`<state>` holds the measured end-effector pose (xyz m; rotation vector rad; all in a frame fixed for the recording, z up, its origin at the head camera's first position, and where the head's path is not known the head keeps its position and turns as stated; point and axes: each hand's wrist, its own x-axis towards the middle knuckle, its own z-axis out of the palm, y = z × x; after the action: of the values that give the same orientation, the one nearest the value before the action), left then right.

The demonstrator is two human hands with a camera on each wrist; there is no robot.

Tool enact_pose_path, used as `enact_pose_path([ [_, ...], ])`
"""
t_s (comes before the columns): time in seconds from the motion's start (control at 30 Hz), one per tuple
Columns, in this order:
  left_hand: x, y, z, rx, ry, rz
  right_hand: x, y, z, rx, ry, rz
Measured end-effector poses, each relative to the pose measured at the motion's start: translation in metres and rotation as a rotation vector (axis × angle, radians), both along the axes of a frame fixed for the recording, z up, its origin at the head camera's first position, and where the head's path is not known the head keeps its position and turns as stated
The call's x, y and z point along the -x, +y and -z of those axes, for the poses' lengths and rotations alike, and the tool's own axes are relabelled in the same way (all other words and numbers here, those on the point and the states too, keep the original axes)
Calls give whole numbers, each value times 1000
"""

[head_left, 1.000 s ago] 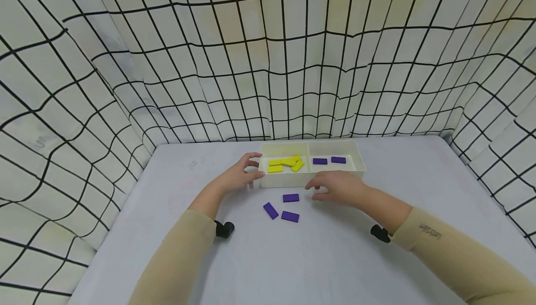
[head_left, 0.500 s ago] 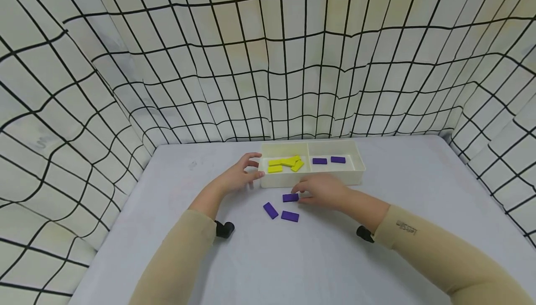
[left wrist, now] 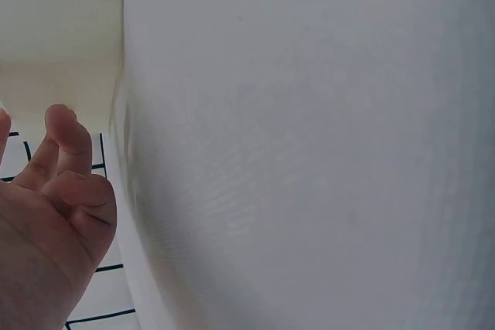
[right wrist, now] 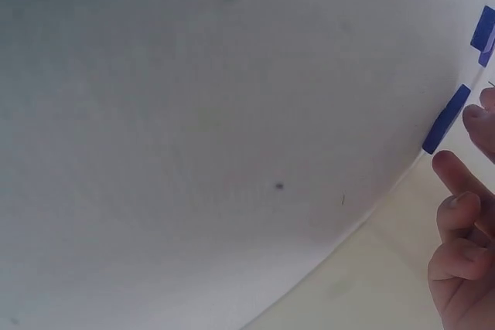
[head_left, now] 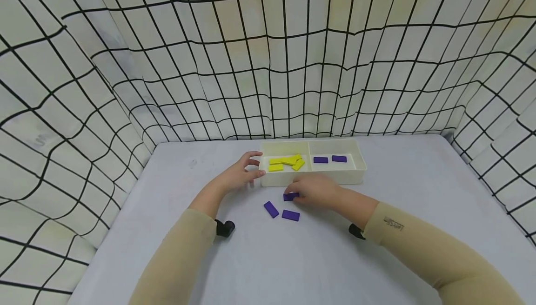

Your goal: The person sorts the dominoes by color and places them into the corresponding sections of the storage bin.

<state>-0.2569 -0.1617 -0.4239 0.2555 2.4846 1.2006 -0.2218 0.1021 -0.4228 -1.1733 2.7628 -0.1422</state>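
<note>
A white two-compartment box (head_left: 311,180) stands on the table, several yellow blocks (head_left: 289,160) in its left part and two purple blocks (head_left: 320,160) in its right. My left hand (head_left: 239,173) touches the box's left end, fingers spread and slightly bent; the left wrist view shows its fingertips against the pale wall. In front of the box, my right hand (head_left: 314,189) pinches a purple block (head_left: 290,197) between thumb and fingers, partly covering it. Closer to me lie two more purple blocks, one slanted (head_left: 271,209) and one nearly level (head_left: 291,215).
A white table (head_left: 268,263) spreads around the box. White walls with a black grid (head_left: 293,63) rise behind it and along both sides. A black wrist camera (head_left: 225,228) shows at the left sleeve.
My right hand has moved left along the box's front to the nearest purple block, and its fingers have closed on it. The left hand has stayed at the box's end.
</note>
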Motion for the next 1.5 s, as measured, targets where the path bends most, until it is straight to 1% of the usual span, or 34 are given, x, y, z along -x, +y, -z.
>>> enact_pose_path([
  [0.3, -1, 0, -2, -9, -5, 5, 6, -2, 7, -12, 8, -11],
  [0.43, -1, 0, -2, -1, -6, 5, 5, -3, 6, -12, -6, -19],
  [0.57, -1, 0, -2, -3, -6, 6, 5, -3, 5, -34, -6, -15],
  [0.67, 0, 0, 0, -9, 2, 11, 5, -4, 5, -39, -8, -15],
  [0.8, 2, -1, 2, -9, 11, 20, 5, -4, 3, -32, -14, -23],
  [0.93, 1, -1, 1, -7, 9, 21, 6, -3, 3, -21, -22, -25],
  [1.07, 2, -2, 2, -10, 13, 23, 6, -3, -2, 5, -46, -3],
  [1.33, 1, -2, 1, -5, 7, 20, 4, -2, -19, 21, -101, 50],
  [1.5, 1, -2, 2, -3, 8, 15, 4, 3, -31, 46, -95, 88],
])
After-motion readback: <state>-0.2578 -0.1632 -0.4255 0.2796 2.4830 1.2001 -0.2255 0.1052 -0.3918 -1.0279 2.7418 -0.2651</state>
